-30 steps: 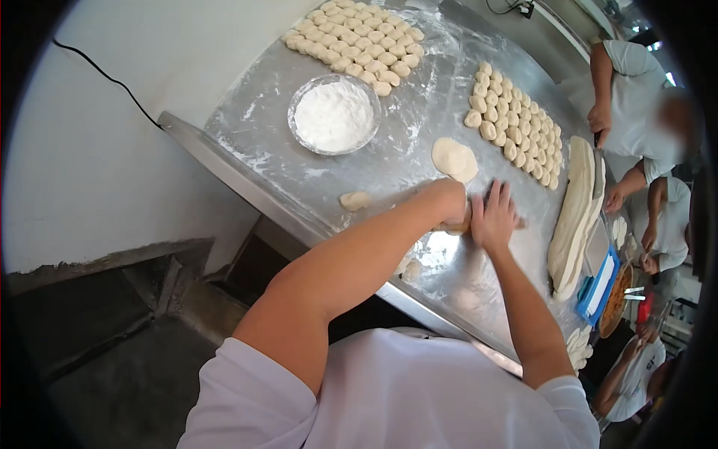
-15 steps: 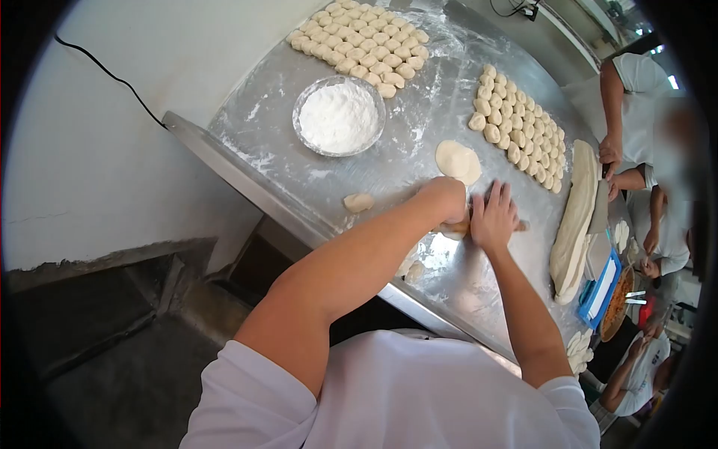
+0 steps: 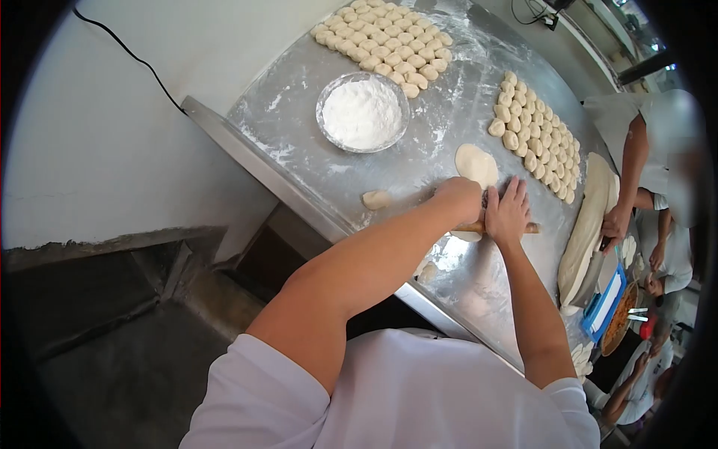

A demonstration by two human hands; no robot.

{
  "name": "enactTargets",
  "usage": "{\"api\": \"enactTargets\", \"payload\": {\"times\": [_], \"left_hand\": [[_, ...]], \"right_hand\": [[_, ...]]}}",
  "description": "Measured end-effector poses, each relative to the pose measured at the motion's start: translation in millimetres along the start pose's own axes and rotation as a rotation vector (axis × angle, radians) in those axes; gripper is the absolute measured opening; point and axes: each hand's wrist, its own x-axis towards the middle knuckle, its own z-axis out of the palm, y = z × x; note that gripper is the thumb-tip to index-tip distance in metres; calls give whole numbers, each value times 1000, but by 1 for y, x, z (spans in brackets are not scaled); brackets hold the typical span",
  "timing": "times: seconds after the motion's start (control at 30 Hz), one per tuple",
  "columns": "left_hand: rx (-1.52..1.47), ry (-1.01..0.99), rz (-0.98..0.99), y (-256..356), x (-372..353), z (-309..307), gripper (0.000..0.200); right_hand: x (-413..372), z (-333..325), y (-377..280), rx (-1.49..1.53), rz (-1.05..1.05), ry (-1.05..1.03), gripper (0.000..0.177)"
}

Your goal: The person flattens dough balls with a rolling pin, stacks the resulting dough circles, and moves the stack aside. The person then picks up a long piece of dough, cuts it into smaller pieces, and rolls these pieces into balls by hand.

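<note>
My right hand (image 3: 508, 212) lies flat with fingers stretched out over a thin wooden rolling pin (image 3: 532, 228). Beside it, my left hand (image 3: 460, 199) is closed in a fist close to the pin; its fingers are turned away, so its contents are hidden. Part of a flattened dough piece (image 3: 468, 236) shows under the pin, between my arms. Just beyond my hands lies a rolled-out dough round (image 3: 476, 165). A small dough lump (image 3: 376, 200) rests left of my left forearm, and more dough bits (image 3: 427, 272) sit by the table edge.
A bowl of flour (image 3: 363, 114) stands on the metal table (image 3: 299, 179). Dough balls (image 3: 393, 41) sit in rows at the back, with another group (image 3: 538, 138) to the right. A co-worker's hand (image 3: 617, 223) holds a blade by a long dough roll (image 3: 587, 228), near a blue tray (image 3: 604, 303).
The view has shifted, moving the table's contents rightward. More flattened dough shows beneath the pin. The co-worker's hand and blade have moved down along the dough roll toward its lower end.
</note>
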Motion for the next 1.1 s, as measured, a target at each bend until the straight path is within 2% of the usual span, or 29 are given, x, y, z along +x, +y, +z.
{"api": "enactTargets", "payload": {"times": [0.03,0.07,0.13,0.17,0.27,0.37,0.43,0.5,0.6,0.63,0.67,0.73,0.83,0.9,0.97,1.0,1.03,1.1], "left_hand": [[4,11,-6,0,-5,-8,27],[3,20,-11,2,-10,-14,25],[-49,33,38,-1,1,-9,27],[-79,34,57,-5,7,-2,28],[-22,-59,8,-19,27,15,29],[55,-362,-88,-2,2,-25,28],[98,-174,-33,-5,5,-10,28],[89,15,10,-8,4,0,31],[99,18,20,-15,11,-2,34],[91,13,40,-18,16,-1,35],[79,6,54,-22,20,0,36],[99,-44,70,-26,20,3,38],[140,-99,66,-25,16,-5,42],[95,-88,38,-19,5,-12,42],[71,40,41,-23,5,-10,40],[61,104,49,-25,6,-8,39],[65,60,80,-30,9,-11,38],[26,140,176,-38,13,-7,34]], "right_hand": [[11,-1,-6,23,50,33,66],[3,-2,1,51,-6,32,65],[-42,-1,28,104,-115,25,65],[-69,-5,41,33,-167,-11,63],[-117,-18,65,-24,-276,-70,59],[-81,-14,50,1,-250,-80,62],[-27,-14,9,-80,-124,-74,71],[11,-14,-23,-28,1,-5,74],[-7,-13,-9,190,-34,38,72],[-33,-7,7,156,-136,61,66],[-62,-2,23,-5,-192,35,64],[-108,-15,44,4,-264,-35,64],[-84,-18,37,24,-267,-78,66],[-28,-13,-3,40,-160,-21,67],[6,-11,-27,110,-78,31,67],[12,-7,-30,163,-58,69,66],[20,-5,-32,214,-44,122,66],[-16,2,-3,163,-147,73,64]]}}
